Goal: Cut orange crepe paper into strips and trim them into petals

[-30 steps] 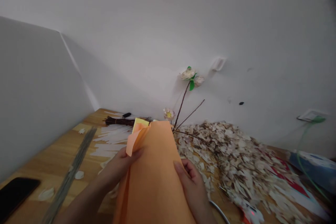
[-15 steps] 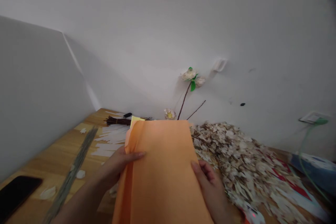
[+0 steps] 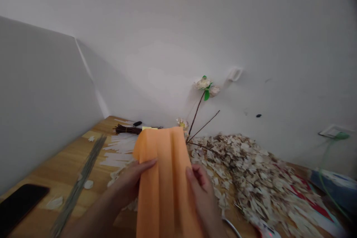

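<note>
I hold an orange sheet of crepe paper (image 3: pixel 163 178) upright in front of me, folded into lengthwise pleats. My left hand (image 3: pixel 131 184) grips its left edge, thumb across the front. My right hand (image 3: pixel 200 189) grips the right edge with fingers curled behind and thumb on the front. A sliver of yellow paper (image 3: pixel 149 128) peeks over the orange sheet's top left.
A large heap of pale petal-shaped scraps (image 3: pixel 251 171) covers the wooden table (image 3: pixel 55 171) at right. A flower stem (image 3: pixel 203 89) leans on the wall. Brown wire bundle (image 3: pixel 126 129), white strips (image 3: pixel 117 152), grey wire rods (image 3: pixel 80 178), black phone (image 3: pixel 19 204), blue box (image 3: pixel 334 186).
The orange sheet was spread wide half a second ago; now my hands have drawn closer together and the paper is gathered into narrower pleats.
</note>
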The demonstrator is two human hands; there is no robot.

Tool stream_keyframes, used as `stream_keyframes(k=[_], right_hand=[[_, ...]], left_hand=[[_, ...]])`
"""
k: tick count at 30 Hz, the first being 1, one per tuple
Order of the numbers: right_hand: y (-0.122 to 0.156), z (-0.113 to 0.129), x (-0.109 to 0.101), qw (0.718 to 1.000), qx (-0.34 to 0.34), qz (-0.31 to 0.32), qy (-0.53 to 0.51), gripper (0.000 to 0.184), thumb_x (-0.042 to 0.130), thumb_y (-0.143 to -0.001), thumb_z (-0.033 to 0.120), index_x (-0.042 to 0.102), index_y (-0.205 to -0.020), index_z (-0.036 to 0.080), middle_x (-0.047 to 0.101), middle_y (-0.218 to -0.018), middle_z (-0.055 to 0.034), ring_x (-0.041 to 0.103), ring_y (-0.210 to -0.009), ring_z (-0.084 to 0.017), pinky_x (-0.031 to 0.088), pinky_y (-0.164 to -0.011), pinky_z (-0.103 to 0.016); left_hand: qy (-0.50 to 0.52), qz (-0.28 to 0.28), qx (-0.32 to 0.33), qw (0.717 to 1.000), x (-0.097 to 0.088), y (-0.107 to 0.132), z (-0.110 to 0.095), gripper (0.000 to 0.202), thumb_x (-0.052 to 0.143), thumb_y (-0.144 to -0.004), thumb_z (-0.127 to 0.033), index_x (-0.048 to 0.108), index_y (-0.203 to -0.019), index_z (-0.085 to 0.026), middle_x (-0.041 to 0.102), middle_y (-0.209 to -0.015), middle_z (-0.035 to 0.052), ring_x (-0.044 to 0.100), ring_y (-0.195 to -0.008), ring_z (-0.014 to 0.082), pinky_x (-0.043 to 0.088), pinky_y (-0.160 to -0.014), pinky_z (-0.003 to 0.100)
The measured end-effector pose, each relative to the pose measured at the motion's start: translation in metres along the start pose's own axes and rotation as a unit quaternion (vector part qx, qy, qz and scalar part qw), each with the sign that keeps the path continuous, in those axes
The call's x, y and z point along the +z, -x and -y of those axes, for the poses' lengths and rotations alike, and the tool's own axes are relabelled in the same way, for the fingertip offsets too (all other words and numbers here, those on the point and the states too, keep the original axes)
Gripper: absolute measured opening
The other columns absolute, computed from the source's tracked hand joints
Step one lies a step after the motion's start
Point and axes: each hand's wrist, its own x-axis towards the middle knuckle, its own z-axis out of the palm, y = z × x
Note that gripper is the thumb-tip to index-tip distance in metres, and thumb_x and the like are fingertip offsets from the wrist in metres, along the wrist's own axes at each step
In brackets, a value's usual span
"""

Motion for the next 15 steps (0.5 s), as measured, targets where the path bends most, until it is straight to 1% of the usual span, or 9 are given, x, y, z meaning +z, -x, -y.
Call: stream_keyframes(k=[2,4,6,8,10,12,15], right_hand=[[0.004,0.003,0.02,0.999,-0.001,0.042,-0.024,0.027,0.065,-0.069,0.049,0.057,-0.074,0.022,0.06,-0.069,0.004,0.055,-0.068,-0.015,0.044,-0.064,-0.024],[0.007,0.008,0.036,0.997,0.001,0.066,-0.05,0.027,0.068,-0.067,0.046,0.057,-0.076,0.023,0.063,-0.075,0.0031,0.058,-0.075,-0.017,0.045,-0.069,-0.025],[0.009,0.011,0.046,0.993,0.02,0.076,-0.084,0.028,0.069,-0.067,0.042,0.056,-0.084,0.024,0.066,-0.086,0.0016,0.06,-0.084,-0.018,0.046,-0.075,-0.027],[0.009,0.01,0.053,0.988,0.05,0.073,-0.125,0.025,0.066,-0.072,0.039,0.054,-0.089,0.025,0.066,-0.093,0.0007,0.06,-0.089,-0.018,0.045,-0.078,-0.028],[0.009,0.005,0.06,0.981,0.076,0.064,-0.165,0.022,0.06,-0.076,0.04,0.052,-0.09,0.025,0.066,-0.091,0.0006,0.061,-0.087,-0.018,0.047,-0.076,-0.028],[0.011,-0.001,0.067,0.976,0.091,0.052,-0.192,0.021,0.057,-0.077,0.041,0.05,-0.089,0.025,0.066,-0.085,0.001,0.063,-0.081,-0.018,0.049,-0.068,-0.028],[0.018,-0.008,0.078,0.97,0.107,0.032,-0.217,0.021,0.057,-0.077,0.039,0.046,-0.09,0.026,0.067,-0.08,0.0022,0.064,-0.073,-0.018,0.048,-0.057,-0.025]], left_hand=[[-0.001,-0.007,0.02,1.0,0.005,-0.001,0.006,0.039,0.068,-0.07,-0.028,0.063,-0.102,-0.007,0.073,-0.084,0.0144,0.069,-0.077,0.0278,0.054,-0.067,0.032],[0.001,-0.013,0.045,0.999,0.009,-0.002,0.009,0.037,0.067,-0.071,-0.031,0.064,-0.098,-0.006,0.073,-0.083,0.0147,0.068,-0.08,0.0285,0.053,-0.069,0.033],[0.02,-0.019,0.064,0.998,0.011,-0.004,0.01,0.039,0.064,-0.073,-0.038,0.065,-0.098,-0.008,0.074,-0.083,0.0141,0.067,-0.086,0.0292,0.053,-0.073,0.034],[0.057,-0.025,0.076,0.995,0.011,-0.004,0.01,0.046,0.058,-0.075,-0.048,0.065,-0.099,-0.01,0.073,-0.086,0.0136,0.066,-0.09,0.0297,0.051,-0.079,0.036],[0.091,-0.023,0.096,0.991,0.01,-0.003,0.012,0.052,0.052,-0.076,-0.055,0.065,-0.099,-0.01,0.073,-0.087,0.0136,0.065,-0.092,0.0305,0.05,-0.082,0.037],[0.113,-0.012,0.135,0.984,0.009,-0.001,0.014,0.056,0.052,-0.073,-0.059,0.066,-0.096,-0.009,0.073,-0.084,0.0139,0.065,-0.09,0.0318,0.049,-0.082,0.039],[0.13,-0.011,0.182,0.975,0.009,0.001,0.019,0.062,0.054,-0.068,-0.064,0.066,-0.093,-0.009,0.073,-0.079,0.0132,0.066,-0.083,0.032,0.05,-0.077,0.038]])
